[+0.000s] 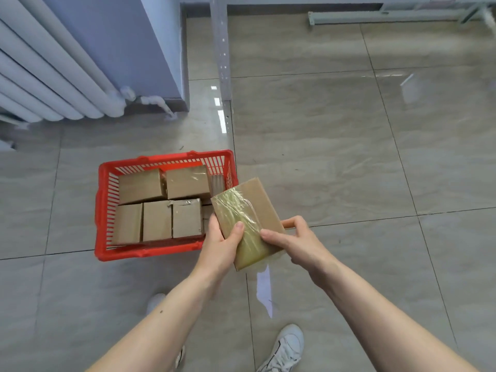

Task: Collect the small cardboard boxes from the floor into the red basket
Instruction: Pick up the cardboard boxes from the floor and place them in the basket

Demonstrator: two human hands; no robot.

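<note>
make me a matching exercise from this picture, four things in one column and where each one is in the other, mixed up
Things
1. red plastic slatted basket
2. taped brown cardboard box
3. white ribbed radiator
4. white sneaker

Places
A. at the bottom edge of the view, on the tiles
B. held between the left hand and the right hand
C. on the floor left of the hands, with boxes in it
D. against the wall at the upper left

Pairs: 1-C, 2-B, 3-D, 4-A
</note>
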